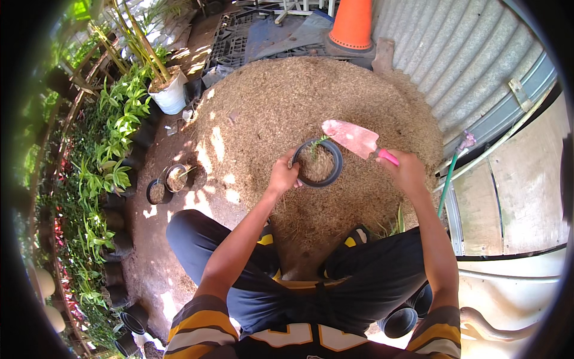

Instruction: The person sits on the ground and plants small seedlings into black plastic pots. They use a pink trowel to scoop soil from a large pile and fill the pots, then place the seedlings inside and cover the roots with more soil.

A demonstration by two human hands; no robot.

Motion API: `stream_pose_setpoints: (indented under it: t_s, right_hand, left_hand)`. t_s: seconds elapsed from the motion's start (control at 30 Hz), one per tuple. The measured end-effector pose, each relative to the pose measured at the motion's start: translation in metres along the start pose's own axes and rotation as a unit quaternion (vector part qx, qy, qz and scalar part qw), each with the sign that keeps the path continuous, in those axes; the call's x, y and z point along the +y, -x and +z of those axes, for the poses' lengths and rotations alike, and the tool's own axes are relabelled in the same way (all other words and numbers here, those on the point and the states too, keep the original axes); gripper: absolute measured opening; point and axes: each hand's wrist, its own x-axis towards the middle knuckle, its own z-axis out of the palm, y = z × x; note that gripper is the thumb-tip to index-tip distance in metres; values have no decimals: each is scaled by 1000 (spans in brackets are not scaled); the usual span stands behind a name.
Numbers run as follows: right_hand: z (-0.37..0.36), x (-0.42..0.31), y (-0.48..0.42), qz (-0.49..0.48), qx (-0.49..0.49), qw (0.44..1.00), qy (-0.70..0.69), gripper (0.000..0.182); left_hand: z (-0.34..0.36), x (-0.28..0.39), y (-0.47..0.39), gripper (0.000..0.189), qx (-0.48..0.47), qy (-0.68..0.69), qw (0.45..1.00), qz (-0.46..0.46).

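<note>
My left hand [283, 172] grips the left rim of a black plastic plant pot [337, 172]. Dry, straw-coloured material fills the pot, and a small green seedling [317, 142] stands in it near the far rim. In my right hand [406, 169] is the pink handle of a garden trowel [352, 137]. Its soiled pink blade points left, with the tip just beyond the pot's far rim. Below both hands lies a large mound of dry, brown chopped plant matter [269, 98].
Two small pots with seedlings [157, 192] [176, 178] stand on the ground at left, beside a row of leafy potted plants [112, 179]. An orange traffic cone [352, 24] and corrugated metal sheeting [453, 54] border the mound. Empty black pots [398, 321] lie by my right hip.
</note>
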Motion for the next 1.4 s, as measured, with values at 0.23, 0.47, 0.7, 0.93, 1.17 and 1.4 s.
stream_pose_setpoints:
  t_s: [0.23, 0.47, 0.7, 0.93, 1.17, 1.4]
  right_hand:
    - [13, 22, -4, 48, -5, 998, -32, 39]
    - [31, 24, -7, 102, -65, 979, -163, 48]
    - [32, 33, -11, 125, -62, 975, -172, 48]
    - [49, 81, -8, 190, -175, 966, -25, 53]
    - [74, 119, -3, 317, -417, 850, -54, 37]
    - [70, 138, -25, 403, -405, 814, -107, 38]
  left_hand:
    - [-2, 6, -1, 50, 38, -9, 999, 27]
    - [6, 16, 5, 54, 15, -17, 999, 30]
    - [-2, 12, 2, 54, 53, -18, 998, 24]
    - [-12, 12, 0, 56, 87, -32, 995, 21]
    - [-16, -8, -19, 54, 171, -45, 972, 154]
    - [-12, 8, -3, 52, 142, -4, 985, 93]
